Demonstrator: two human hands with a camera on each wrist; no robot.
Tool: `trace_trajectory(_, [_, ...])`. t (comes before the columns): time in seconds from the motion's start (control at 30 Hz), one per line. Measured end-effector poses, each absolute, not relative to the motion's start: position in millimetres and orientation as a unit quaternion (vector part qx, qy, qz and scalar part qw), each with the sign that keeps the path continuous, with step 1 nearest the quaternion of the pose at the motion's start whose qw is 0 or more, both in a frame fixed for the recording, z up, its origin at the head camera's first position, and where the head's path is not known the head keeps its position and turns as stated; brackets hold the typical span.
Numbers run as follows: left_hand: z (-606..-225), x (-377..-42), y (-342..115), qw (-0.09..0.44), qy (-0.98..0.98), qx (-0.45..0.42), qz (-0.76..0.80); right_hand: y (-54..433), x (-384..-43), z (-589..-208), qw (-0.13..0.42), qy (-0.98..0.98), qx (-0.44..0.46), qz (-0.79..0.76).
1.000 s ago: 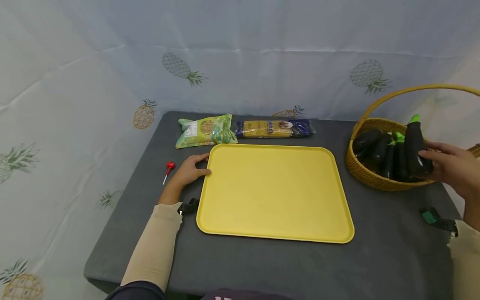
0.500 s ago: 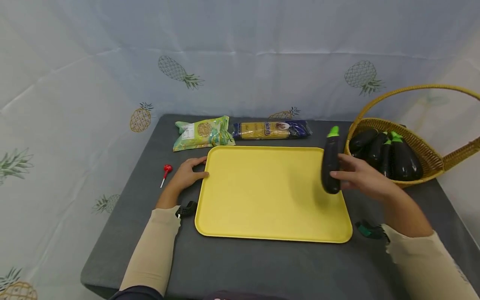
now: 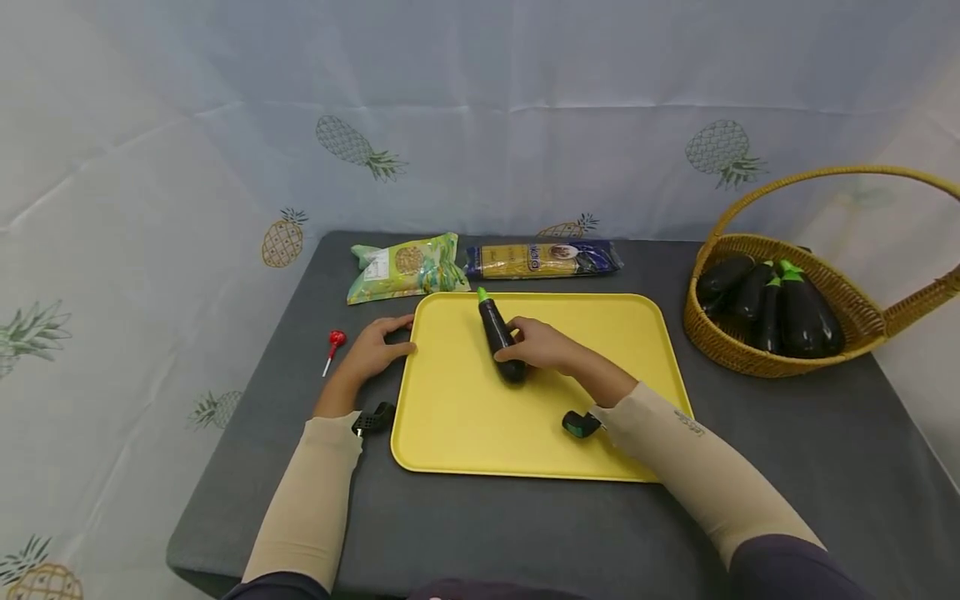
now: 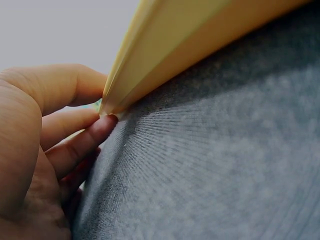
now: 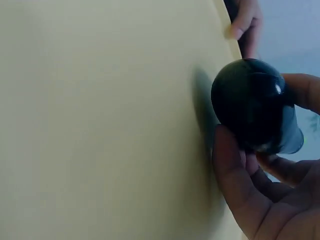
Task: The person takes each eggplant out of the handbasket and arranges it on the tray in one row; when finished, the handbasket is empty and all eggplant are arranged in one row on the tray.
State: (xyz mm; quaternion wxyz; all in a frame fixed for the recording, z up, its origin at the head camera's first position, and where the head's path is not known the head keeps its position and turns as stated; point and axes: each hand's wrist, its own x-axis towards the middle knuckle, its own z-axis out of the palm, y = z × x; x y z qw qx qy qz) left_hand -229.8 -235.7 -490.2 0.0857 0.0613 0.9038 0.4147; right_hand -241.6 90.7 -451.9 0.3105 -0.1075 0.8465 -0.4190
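Note:
My right hand [image 3: 542, 343] grips a dark, glossy eggplant [image 3: 497, 337] with a green stem, thumb on the near side and fingers on the far side. It is close over the yellow tray [image 3: 465, 425], left of the tray's middle, the stem pointing toward the back. In the right wrist view the rounded end of the eggplant [image 5: 252, 107] faces the camera, its shadow falling on the tray. At the tray's left edge, my left hand [image 3: 372, 350] touches the rim with thumb and fingertips spread along it. The left wrist view has those fingertips [image 4: 107, 125] right at the tray's side.
A wicker basket [image 3: 738, 360] with a tall handle stands at the right, holding several eggplants [image 3: 806, 321]. Behind the tray lie a green bag [image 3: 408, 268] and a blue-and-yellow packet of pasta [image 3: 542, 259]. A red lollipop [image 3: 336, 340] lies left of my left hand on the grey table [image 3: 480, 525].
My right hand has lifted an eggplant out of the basket and carried it left over the tray. The left hand has stayed at the tray's edge.

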Motion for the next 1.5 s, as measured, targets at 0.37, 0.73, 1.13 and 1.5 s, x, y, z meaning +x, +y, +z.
trace_trajectory(0.37, [-493, -230, -232, 0.077, 0.911, 0.066, 0.4, 11, -256, -456, 0.27, 0.898, -0.129, -0.322])
trace_trajectory(0.73, [-490, -230, -232, 0.076, 0.913, 0.059, 0.396, -15, -252, -455, 0.262, 0.903, -0.12, -0.317])
trace_trajectory(1.13, [-492, -229, -234, 0.056, 0.91, 0.07, 0.404, 26, -253, -454, 0.259, 0.884, -0.131, -0.368])
trace_trajectory(1.5, [-490, -228, -235, 0.044, 0.908, 0.086, 0.409, 154, -254, -427, 0.219, 0.858, -0.065, -0.46])
